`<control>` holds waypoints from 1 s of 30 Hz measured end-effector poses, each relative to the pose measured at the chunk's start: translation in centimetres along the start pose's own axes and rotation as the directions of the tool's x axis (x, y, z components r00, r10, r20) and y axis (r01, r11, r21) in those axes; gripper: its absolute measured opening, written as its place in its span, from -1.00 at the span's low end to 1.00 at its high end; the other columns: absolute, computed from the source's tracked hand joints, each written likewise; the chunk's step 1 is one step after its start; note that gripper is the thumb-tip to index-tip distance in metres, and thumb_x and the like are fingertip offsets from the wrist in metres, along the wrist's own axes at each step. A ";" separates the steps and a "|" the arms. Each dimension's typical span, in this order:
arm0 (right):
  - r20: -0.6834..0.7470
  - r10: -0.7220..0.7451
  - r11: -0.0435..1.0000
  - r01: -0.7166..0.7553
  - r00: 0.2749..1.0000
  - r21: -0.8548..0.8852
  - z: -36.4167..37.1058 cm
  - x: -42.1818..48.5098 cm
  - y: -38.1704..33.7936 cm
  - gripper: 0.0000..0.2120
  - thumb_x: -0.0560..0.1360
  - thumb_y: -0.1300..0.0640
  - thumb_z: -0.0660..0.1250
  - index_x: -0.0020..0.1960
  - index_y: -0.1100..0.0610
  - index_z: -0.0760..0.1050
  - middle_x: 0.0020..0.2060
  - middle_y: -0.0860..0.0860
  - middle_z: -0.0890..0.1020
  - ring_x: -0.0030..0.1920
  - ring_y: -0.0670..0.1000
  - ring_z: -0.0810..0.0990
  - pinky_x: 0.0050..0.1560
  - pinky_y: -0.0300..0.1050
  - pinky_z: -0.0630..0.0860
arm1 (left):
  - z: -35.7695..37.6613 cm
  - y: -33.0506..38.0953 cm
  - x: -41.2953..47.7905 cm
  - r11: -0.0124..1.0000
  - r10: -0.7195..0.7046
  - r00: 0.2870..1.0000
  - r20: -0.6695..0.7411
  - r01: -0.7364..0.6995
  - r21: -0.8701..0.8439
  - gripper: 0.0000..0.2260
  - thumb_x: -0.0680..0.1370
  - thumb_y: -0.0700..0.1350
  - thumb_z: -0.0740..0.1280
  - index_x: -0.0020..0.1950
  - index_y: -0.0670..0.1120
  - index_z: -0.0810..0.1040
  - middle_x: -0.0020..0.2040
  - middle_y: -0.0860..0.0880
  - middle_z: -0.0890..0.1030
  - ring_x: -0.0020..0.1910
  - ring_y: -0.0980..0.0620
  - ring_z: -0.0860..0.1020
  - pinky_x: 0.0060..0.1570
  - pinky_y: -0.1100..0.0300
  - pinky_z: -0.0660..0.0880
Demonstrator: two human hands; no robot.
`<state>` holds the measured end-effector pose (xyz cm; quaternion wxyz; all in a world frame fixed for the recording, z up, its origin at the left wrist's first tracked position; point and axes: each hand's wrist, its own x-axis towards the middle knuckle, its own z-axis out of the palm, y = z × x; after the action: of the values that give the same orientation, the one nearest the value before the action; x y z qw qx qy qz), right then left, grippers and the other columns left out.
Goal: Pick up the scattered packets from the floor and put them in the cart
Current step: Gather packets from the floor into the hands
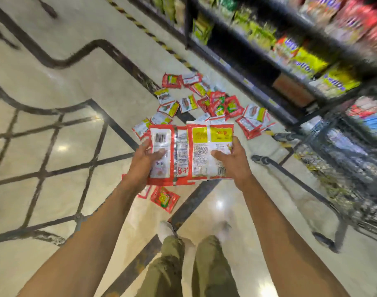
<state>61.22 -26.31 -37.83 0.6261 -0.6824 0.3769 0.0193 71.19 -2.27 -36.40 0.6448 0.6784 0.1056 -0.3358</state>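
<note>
Floor: glossy cream stone, ceiling lights mirrored as bright spots. Dark inlay bands run across it, curving at upper left and forming a lattice at left.

Yellow-and-black striped tape lies along the base of the shelving.

Shelving: black, along the right side, blurred. Stock by colour only: green packs on the upper level, yellow packs to their right, red packs at top right. A brown box sits on the lower level. Labels unreadable.

Bottom centre: olive trousers and a white shoe on a dark band.
</note>
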 end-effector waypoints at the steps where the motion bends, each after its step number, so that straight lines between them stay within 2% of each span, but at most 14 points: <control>1: -0.020 -0.028 0.999 0.028 0.999 0.019 -2.1 -1.2 -1.9 -0.54 0.45 0.24 0.55 0.28 0.01 0.52 0.14 0.00 0.71 0.17 0.07 0.69 0.28 0.18 0.60 | 1.6 1.9 -1.1 1.000 0.008 1.000 0.013 -0.008 -0.008 -0.72 0.59 -0.35 0.36 0.25 -0.08 0.60 0.13 -0.19 0.73 -0.02 -0.16 0.74 0.01 -0.13 0.68; 4: -0.099 -0.088 0.994 0.093 0.991 0.053 -8.8 -4.3 -5.8 -0.55 0.48 0.31 0.53 0.30 0.07 0.51 0.11 -0.02 0.71 0.12 0.02 0.70 0.24 0.06 0.61 | 6.9 6.2 -4.3 0.999 0.053 0.995 0.080 -0.053 0.007 -0.71 0.59 -0.31 0.38 0.30 -0.09 0.59 0.16 -0.21 0.72 -0.01 -0.20 0.73 0.05 -0.16 0.66; 7: -0.175 -0.122 0.987 0.138 0.977 0.081 -15.8 -6.8 -7.4 -0.45 0.42 0.21 0.57 0.35 0.07 0.48 0.16 0.00 0.72 0.15 0.02 0.71 0.26 0.10 0.61 | 13.5 9.3 -7.5 0.991 0.114 0.986 0.119 -0.121 0.050 -0.74 0.61 -0.28 0.38 0.29 -0.11 0.59 0.10 -0.14 0.75 -0.04 -0.14 0.75 -0.04 -0.09 0.70; 10: -0.248 -0.143 0.977 0.177 0.958 0.119 -23.3 -9.2 -7.5 -0.47 0.44 0.26 0.56 0.32 0.04 0.45 0.13 -0.01 0.72 0.11 -0.03 0.72 0.20 0.06 0.64 | 20.9 10.6 -9.8 0.983 0.155 0.971 0.183 -0.170 0.069 -0.75 0.62 -0.27 0.37 0.28 -0.10 0.59 0.08 -0.13 0.75 0.01 -0.19 0.74 -0.06 -0.10 0.71; 13: -0.312 -0.141 0.968 0.197 0.940 0.156 -30.4 -11.7 -6.7 -0.49 0.50 0.32 0.52 0.31 -0.01 0.40 0.06 -0.15 0.67 -0.04 -0.30 0.68 0.00 -0.27 0.63 | 27.8 10.6 -11.0 0.978 0.154 0.958 0.243 -0.183 0.102 -0.68 0.62 -0.24 0.39 0.37 -0.06 0.56 0.15 -0.13 0.74 0.08 -0.23 0.72 0.04 -0.23 0.67; 15: -0.366 -0.136 0.964 0.209 0.921 0.167 -34.9 -13.1 -5.8 -0.48 0.51 0.33 0.50 0.32 -0.02 0.38 0.05 -0.20 0.64 -0.09 -0.39 0.64 -0.11 -0.41 0.55 | 32.4 10.7 -11.6 0.980 0.139 0.948 0.287 -0.174 0.101 -0.67 0.62 -0.23 0.40 0.38 -0.04 0.56 0.15 -0.12 0.74 0.08 -0.23 0.72 0.06 -0.25 0.66; 17: -0.424 -0.109 0.961 0.205 0.899 0.186 -39.1 -14.3 -4.8 -0.49 0.51 0.33 0.50 0.30 -0.03 0.37 0.04 -0.19 0.64 -0.07 -0.37 0.64 -0.10 -0.40 0.54 | 37.1 10.5 -12.2 0.977 0.122 0.932 0.341 -0.173 0.124 -0.70 0.62 -0.22 0.41 0.34 -0.03 0.58 0.14 -0.14 0.74 0.07 -0.25 0.72 0.09 -0.31 0.63; 21: -0.518 -0.049 0.953 0.195 0.854 0.231 -46.7 -15.8 -2.2 -0.49 0.52 0.31 0.50 0.31 -0.06 0.38 0.11 -0.13 0.66 0.12 -0.19 0.64 0.12 -0.15 0.57 | 46.1 9.9 -12.0 0.966 0.094 0.887 0.451 -0.191 0.173 -0.71 0.59 -0.19 0.45 0.32 -0.07 0.59 0.15 -0.18 0.73 0.07 -0.29 0.72 0.11 -0.39 0.59; 25: -0.602 0.034 0.948 0.165 0.798 0.271 -53.6 -15.7 1.0 -0.47 0.52 0.30 0.50 0.32 -0.08 0.35 0.08 -0.20 0.63 0.07 -0.30 0.58 0.09 -0.21 0.53 | 55.1 8.3 -10.5 0.958 0.038 0.838 0.544 -0.185 0.219 -0.69 0.59 -0.21 0.44 0.33 -0.05 0.60 0.13 -0.18 0.73 0.07 -0.29 0.71 0.10 -0.35 0.61; 27: -0.620 0.083 0.946 0.133 0.780 0.295 -56.9 -14.7 3.0 -0.46 0.52 0.28 0.51 0.33 -0.09 0.35 0.11 -0.17 0.64 0.12 -0.25 0.59 0.20 -0.09 0.55 | 59.7 7.1 -9.3 0.955 0.010 0.818 0.575 -0.178 0.237 -0.71 0.60 -0.20 0.43 0.32 -0.03 0.60 0.10 -0.15 0.75 0.04 -0.26 0.73 0.06 -0.30 0.64; 28: -0.626 0.103 0.946 0.119 0.773 0.302 -58.6 -14.1 3.9 -0.46 0.53 0.28 0.51 0.34 -0.09 0.35 0.12 -0.18 0.63 0.12 -0.27 0.59 0.22 -0.09 0.55 | 61.9 6.3 -8.6 0.956 -0.007 0.813 0.583 -0.166 0.244 -0.71 0.60 -0.21 0.43 0.31 -0.03 0.60 0.08 -0.13 0.76 0.01 -0.23 0.74 0.03 -0.26 0.66; 30: -0.643 0.142 0.945 0.091 0.752 0.315 -61.8 -12.6 5.6 -0.44 0.54 0.28 0.49 0.39 -0.06 0.34 0.11 -0.20 0.61 0.05 -0.38 0.54 0.09 -0.28 0.53 | 66.5 4.8 -7.0 0.960 -0.046 0.809 0.586 -0.127 0.250 -0.72 0.60 -0.24 0.42 0.29 -0.05 0.60 0.06 -0.11 0.76 -0.03 -0.18 0.75 -0.03 -0.18 0.69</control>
<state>21.65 -73.42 -23.00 0.5571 -0.5265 0.5800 -0.2758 47.43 -63.82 -24.55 0.5514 0.6271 -0.1612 -0.5261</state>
